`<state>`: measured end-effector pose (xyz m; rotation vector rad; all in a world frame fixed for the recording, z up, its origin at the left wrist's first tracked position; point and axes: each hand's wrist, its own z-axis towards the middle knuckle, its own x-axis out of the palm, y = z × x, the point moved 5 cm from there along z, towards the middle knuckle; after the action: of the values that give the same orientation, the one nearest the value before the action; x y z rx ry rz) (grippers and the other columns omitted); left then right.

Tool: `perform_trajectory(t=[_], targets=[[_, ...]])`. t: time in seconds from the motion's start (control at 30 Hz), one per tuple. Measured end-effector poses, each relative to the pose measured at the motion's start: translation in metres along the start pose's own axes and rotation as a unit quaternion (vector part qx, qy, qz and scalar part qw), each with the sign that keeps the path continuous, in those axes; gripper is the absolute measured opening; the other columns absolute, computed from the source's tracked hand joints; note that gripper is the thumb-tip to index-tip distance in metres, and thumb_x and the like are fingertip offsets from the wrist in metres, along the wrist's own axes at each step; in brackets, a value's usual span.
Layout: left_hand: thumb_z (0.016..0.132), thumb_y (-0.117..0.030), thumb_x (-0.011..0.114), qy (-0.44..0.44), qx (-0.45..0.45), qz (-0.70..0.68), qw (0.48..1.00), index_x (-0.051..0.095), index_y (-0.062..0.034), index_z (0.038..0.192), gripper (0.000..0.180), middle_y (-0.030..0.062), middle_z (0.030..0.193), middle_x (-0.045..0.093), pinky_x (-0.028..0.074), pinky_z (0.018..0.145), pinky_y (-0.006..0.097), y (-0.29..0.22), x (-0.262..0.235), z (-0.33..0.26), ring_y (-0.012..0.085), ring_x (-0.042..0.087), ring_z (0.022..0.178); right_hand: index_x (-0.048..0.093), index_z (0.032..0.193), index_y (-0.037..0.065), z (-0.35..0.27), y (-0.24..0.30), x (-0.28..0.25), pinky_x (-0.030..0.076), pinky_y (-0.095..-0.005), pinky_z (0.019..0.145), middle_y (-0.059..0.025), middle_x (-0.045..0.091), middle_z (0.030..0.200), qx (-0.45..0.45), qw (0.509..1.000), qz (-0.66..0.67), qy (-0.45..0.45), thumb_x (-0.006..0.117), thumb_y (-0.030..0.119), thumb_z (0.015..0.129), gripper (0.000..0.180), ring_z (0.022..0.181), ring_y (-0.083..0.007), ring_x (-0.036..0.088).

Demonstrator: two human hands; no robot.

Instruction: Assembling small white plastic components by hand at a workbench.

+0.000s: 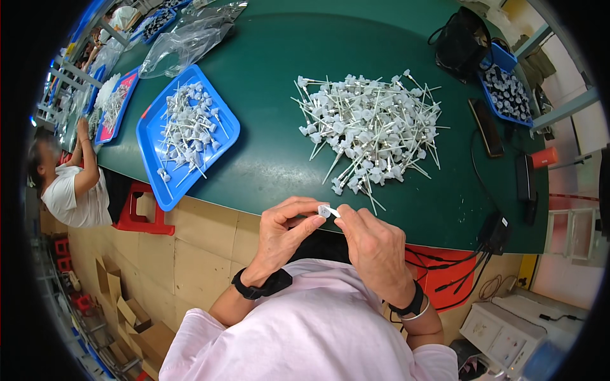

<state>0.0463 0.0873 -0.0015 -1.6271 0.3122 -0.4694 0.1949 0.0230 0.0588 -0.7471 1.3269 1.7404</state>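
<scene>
Where hands (330,232) meet: white piece (326,211).

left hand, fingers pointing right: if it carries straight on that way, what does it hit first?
Most likely the small white part pinched at its fingertips, then at once the right hand, whose fingers hold the same part from the other side. The left hand has almost no free gap ahead; depth is hard to judge here.

Bare green table (273,159) lies open between the blue tray (147,136) at left and the heaped white parts (368,127) at right.
</scene>
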Motion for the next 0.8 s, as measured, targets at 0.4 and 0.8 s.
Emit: perform_trajectory(t=[0.4,0.8], targets=[[0.090,-0.001,0.072,0.015,-0.002,0.002,1.000,0.073,0.0000,0.110,0.021,0.0062,0.108,0.066,0.052,0.078,0.021,-0.0015,0.0012,0.0000,0.0089,0.062,0.091,0.058,0.099,0.006,0.0001,-0.0089,-0.0018,0.047,-0.0398,0.048,-0.0099,0.057,0.071,0.012,0.996,0.081,0.017,0.064,0.017,0.095,0.013,0.055,-0.0314,0.060],[0.090,-0.001,0.072,0.022,-0.005,-0.004,1.000,0.073,0.0007,0.111,0.021,0.0071,0.109,0.066,0.053,0.080,0.020,-0.0015,0.0015,-0.0009,0.0098,0.063,0.094,0.058,0.097,0.007,-0.0001,-0.0089,-0.0033,0.046,-0.0393,0.046,-0.0092,0.056,0.070,0.013,0.997,0.066,0.031,0.065,0.018,0.095,0.013,0.054,-0.0309,0.059]])
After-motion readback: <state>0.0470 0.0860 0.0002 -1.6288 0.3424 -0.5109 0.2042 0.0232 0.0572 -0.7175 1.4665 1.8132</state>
